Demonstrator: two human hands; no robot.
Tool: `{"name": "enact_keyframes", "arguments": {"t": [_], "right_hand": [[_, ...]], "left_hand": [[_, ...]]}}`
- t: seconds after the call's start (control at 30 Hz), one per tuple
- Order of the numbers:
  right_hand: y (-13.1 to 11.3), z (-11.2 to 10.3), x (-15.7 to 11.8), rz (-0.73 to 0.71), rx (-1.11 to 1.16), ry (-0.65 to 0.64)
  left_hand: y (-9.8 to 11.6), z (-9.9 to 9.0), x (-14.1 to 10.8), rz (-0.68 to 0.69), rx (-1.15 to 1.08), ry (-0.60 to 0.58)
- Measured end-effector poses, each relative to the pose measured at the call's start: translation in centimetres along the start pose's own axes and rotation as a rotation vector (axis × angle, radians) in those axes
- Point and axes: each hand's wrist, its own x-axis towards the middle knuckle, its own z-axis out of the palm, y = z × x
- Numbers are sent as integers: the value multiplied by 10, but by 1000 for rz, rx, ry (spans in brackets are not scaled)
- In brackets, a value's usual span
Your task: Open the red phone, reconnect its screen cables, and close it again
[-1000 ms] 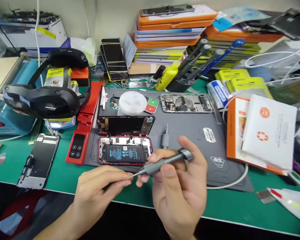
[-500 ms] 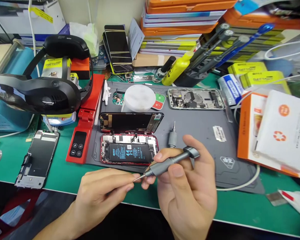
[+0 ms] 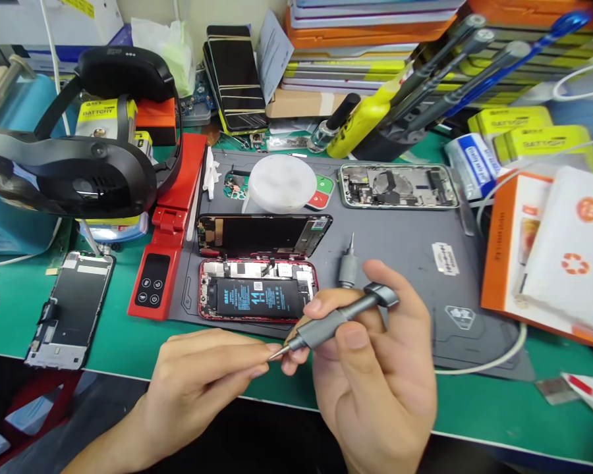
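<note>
Screwdriver point(image 3: 321, 329), grey, lies aslant in the right hand point(image 3: 375, 375), in front of the open phone's lower right corner, its tip pointing left and its broad cap up to the right. The right fingers and thumb are curled about the handle, holding it. The left hand point(image 3: 202, 378) meets the tip, thumb and forefinger drawn narrow there; I cannot tell whether they pinch the tip or something small at it.

Just behind, the phone point(image 3: 257, 299) lies open in its red frame, battery showing, with its screen point(image 3: 261, 237) tilted up along the back edge. To the right of it, a second driver point(image 3: 347, 270) lies on the grey mat point(image 3: 400, 253). Farther back on the mat are a white round tub point(image 3: 281, 181) and, to its right, a phone shell point(image 3: 398, 187) with bare insides.

Left of the mat stands a red tool point(image 3: 170, 220); beyond it, a loose screen point(image 3: 74, 306) lies on the green bench point(image 3: 123, 342), below a black headset point(image 3: 123, 181).
</note>
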Motion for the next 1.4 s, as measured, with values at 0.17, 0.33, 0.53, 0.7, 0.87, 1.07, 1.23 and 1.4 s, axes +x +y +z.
{"name": "enact_keyframes", "arguments": {"t": [0.17, 0.33, 0.53, 0.7, 0.87, 1.07, 1.23, 1.4], "right_hand": [[0, -2, 0, 55, 38, -20], [-1, -2, 0, 38, 3, -18], [-3, -2, 1, 78, 7, -12], [-2, -1, 1, 65, -28, 0], [-2, -1, 2, 83, -6, 6], [-2, 0, 3, 88, -27, 4], [-1, 0, 3, 111, 3, -13], [-1, -1, 4, 106, -2, -21]], "left_hand": [[-1, -1, -1, 29, 9, -12], [-3, -1, -1, 21, 8, -31], [-1, -1, 1, 23, 20, -30], [-1, -1, 0, 25, 12, -28], [-3, -1, -1, 32, -3, -18], [-4, -2, -2, 34, -28, -27], [-4, -1, -3, 36, -22, -30], [-4, -1, -3, 40, -1, -35]]}}
